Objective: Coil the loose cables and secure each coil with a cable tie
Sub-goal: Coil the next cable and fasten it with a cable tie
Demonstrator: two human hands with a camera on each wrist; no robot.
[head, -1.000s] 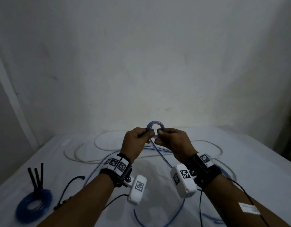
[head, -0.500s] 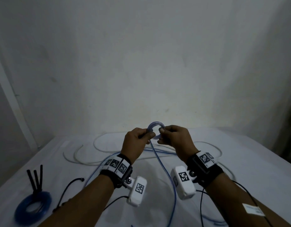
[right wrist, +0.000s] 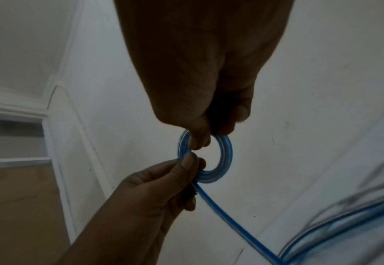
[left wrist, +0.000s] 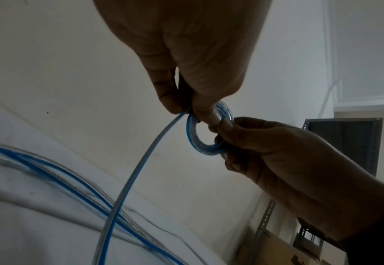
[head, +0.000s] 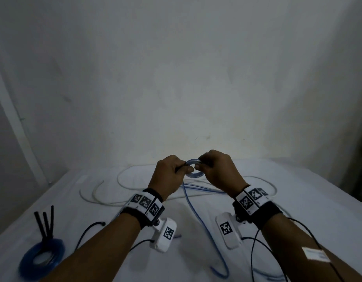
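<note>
Both hands hold a small coil (head: 193, 175) (left wrist: 196, 143) (right wrist: 225, 157) of clear-and-blue cable up above the white table (head: 298, 200). My left hand (head: 172, 171) (left wrist: 191, 109) pinches the coil's left side between thumb and forefinger. My right hand (head: 214, 169) (right wrist: 207, 138) pinches its right side at the top. The loose cable tail (head: 198, 216) (left wrist: 127, 186) (right wrist: 232, 218) drops from the coil to the table between my forearms. More of this blue cable (head: 204, 190) lies in slack loops behind the hands.
A finished blue coil (head: 41, 255) lies at the near left with black cable ties (head: 44, 222) standing up from it. A white cable (head: 123, 186) loops across the back of the table. Thin black wrist-camera leads (head: 88, 231) trail near my forearms. A wall stands close behind.
The small coil has turned in my fingers. My right hand has shifted its pinch up to the coil's top right. The hanging tail has swung a little to the right.
</note>
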